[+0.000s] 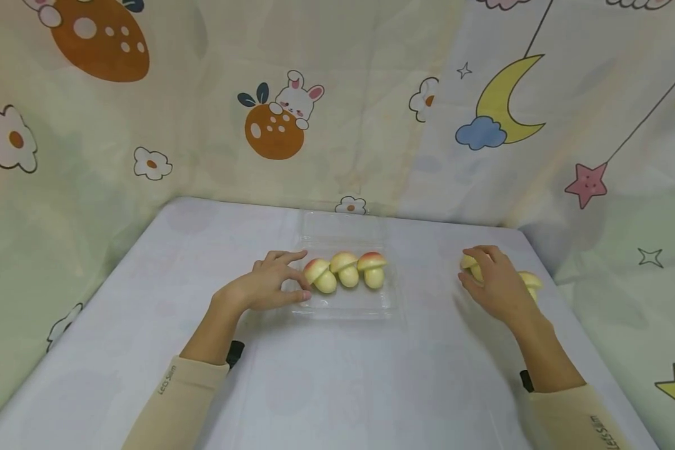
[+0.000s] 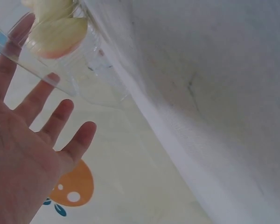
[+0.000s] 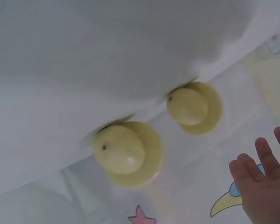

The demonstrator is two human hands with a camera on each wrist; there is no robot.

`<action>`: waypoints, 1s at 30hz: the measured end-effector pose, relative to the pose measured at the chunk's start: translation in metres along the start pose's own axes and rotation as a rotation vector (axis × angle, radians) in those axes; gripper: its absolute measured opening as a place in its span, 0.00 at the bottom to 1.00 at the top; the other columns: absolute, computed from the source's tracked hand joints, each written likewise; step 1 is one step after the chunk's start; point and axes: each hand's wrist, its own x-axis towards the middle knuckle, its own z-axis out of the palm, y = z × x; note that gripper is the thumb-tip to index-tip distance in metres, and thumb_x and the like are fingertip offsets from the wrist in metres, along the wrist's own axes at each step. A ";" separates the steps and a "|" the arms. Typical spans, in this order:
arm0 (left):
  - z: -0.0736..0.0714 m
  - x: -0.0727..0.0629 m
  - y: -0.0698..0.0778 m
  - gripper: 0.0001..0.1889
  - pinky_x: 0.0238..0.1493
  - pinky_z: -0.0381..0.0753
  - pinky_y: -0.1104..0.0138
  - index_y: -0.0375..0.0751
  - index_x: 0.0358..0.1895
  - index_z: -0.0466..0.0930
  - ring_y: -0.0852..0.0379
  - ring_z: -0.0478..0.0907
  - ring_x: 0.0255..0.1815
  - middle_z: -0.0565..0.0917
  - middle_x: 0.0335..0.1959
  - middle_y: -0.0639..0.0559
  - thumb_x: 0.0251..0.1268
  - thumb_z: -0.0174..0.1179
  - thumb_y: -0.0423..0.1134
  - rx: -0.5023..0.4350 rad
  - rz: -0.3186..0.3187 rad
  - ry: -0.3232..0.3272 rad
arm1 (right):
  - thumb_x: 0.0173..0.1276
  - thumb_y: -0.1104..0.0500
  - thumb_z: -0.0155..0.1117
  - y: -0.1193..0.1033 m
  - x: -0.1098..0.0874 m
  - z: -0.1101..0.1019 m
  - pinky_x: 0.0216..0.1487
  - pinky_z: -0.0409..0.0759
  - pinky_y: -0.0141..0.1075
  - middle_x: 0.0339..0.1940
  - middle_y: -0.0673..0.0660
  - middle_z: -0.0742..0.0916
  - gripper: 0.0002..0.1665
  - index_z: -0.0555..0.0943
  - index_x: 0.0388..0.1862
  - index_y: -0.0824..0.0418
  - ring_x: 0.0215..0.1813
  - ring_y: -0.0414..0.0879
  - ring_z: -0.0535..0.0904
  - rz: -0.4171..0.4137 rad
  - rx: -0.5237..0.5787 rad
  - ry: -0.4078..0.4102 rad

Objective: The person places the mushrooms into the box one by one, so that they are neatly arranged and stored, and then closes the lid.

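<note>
Spreading its fingers at the left side of a clear plastic box (image 1: 345, 306), a person's left hand (image 1: 267, 284) touches the thin wall, the wrist view showing fingertips against the see-through edge. Inside the open box, three toy mushrooms stand out in a row: a left mushroom (image 1: 322, 278) with its cap leaning toward the hand, a middle mushroom (image 1: 345, 270) and a right mushroom (image 1: 373, 270), their pale yellow caps flushed with red. The box's transparent lid (image 1: 343, 226) lies folded back toward the far edge of the white-covered table (image 1: 315, 381).

Across the table, well apart from the box, the person's right hand (image 1: 497, 284) hovers over two more mushrooms, its fingers extended and parted in the wrist view. The nearer to its fingertips, a loose yellow mushroom (image 1: 471, 265), shows between thumb and fingers from above; whether they touch it cannot be told. The other, an outer mushroom (image 1: 531, 282), sits beside the hand near the table's right edge.

Beige sleeves (image 1: 171, 406) cover both forearms, with dark bands at the wrists. Behind hangs a pastel curtain (image 1: 371, 144) printed with a rabbit on an orange fruit, a yellow crescent moon, flowers and stars.
</note>
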 end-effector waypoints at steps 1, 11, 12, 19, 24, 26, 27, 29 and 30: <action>0.000 0.000 0.000 0.06 0.69 0.58 0.33 0.71 0.42 0.86 0.40 0.49 0.81 0.57 0.83 0.50 0.71 0.62 0.60 -0.001 0.000 0.002 | 0.67 0.62 0.71 0.006 -0.003 -0.003 0.56 0.73 0.69 0.60 0.73 0.76 0.27 0.76 0.63 0.68 0.59 0.73 0.73 0.013 -0.009 0.008; -0.005 -0.003 -0.005 0.11 0.70 0.55 0.31 0.67 0.47 0.85 0.40 0.49 0.81 0.55 0.84 0.51 0.66 0.67 0.60 -0.019 -0.008 0.003 | 0.66 0.61 0.70 0.039 -0.021 -0.017 0.55 0.71 0.69 0.59 0.76 0.74 0.30 0.73 0.63 0.71 0.57 0.74 0.73 0.058 -0.048 0.035; -0.005 -0.004 -0.005 0.12 0.70 0.55 0.30 0.66 0.47 0.86 0.39 0.49 0.81 0.55 0.84 0.51 0.65 0.67 0.60 -0.022 -0.008 0.004 | 0.66 0.62 0.70 0.041 -0.022 -0.018 0.55 0.71 0.69 0.59 0.76 0.74 0.30 0.73 0.63 0.71 0.57 0.74 0.73 0.058 -0.053 0.035; -0.005 -0.007 -0.011 0.14 0.69 0.54 0.28 0.65 0.49 0.86 0.39 0.47 0.81 0.55 0.84 0.49 0.63 0.69 0.61 -0.065 -0.025 0.004 | 0.66 0.62 0.72 0.046 -0.023 -0.022 0.56 0.71 0.70 0.59 0.76 0.74 0.30 0.73 0.63 0.71 0.58 0.74 0.72 0.058 -0.058 0.018; -0.007 -0.007 -0.015 0.17 0.68 0.52 0.25 0.65 0.49 0.87 0.38 0.48 0.81 0.55 0.84 0.48 0.60 0.71 0.62 -0.084 -0.026 0.006 | 0.67 0.61 0.71 0.050 -0.024 -0.023 0.57 0.71 0.70 0.60 0.76 0.74 0.31 0.72 0.64 0.71 0.59 0.73 0.71 0.081 -0.076 -0.005; -0.007 -0.007 -0.017 0.18 0.69 0.53 0.26 0.65 0.50 0.87 0.39 0.48 0.81 0.55 0.84 0.50 0.59 0.71 0.62 -0.087 -0.029 0.003 | 0.67 0.61 0.70 0.053 -0.026 -0.024 0.57 0.70 0.70 0.61 0.76 0.73 0.31 0.72 0.65 0.72 0.60 0.73 0.71 0.099 -0.076 -0.021; -0.006 -0.006 -0.018 0.19 0.69 0.53 0.26 0.65 0.50 0.87 0.39 0.49 0.81 0.54 0.84 0.50 0.58 0.72 0.63 -0.089 -0.030 0.000 | 0.68 0.61 0.70 0.054 -0.027 -0.024 0.57 0.70 0.70 0.61 0.76 0.72 0.31 0.71 0.65 0.72 0.60 0.73 0.70 0.107 -0.076 -0.030; -0.007 -0.005 -0.019 0.19 0.69 0.53 0.26 0.65 0.51 0.86 0.39 0.49 0.81 0.54 0.84 0.51 0.58 0.72 0.63 -0.092 -0.032 -0.005 | 0.68 0.61 0.70 0.057 -0.029 -0.025 0.56 0.70 0.71 0.62 0.76 0.72 0.31 0.71 0.66 0.72 0.60 0.74 0.70 0.116 -0.069 -0.047; -0.007 -0.005 -0.019 0.19 0.69 0.53 0.26 0.65 0.51 0.86 0.39 0.49 0.81 0.54 0.84 0.51 0.58 0.72 0.63 -0.094 -0.032 -0.008 | 0.68 0.61 0.69 0.059 -0.031 -0.025 0.56 0.70 0.71 0.62 0.76 0.71 0.31 0.71 0.66 0.72 0.60 0.74 0.70 0.121 -0.068 -0.056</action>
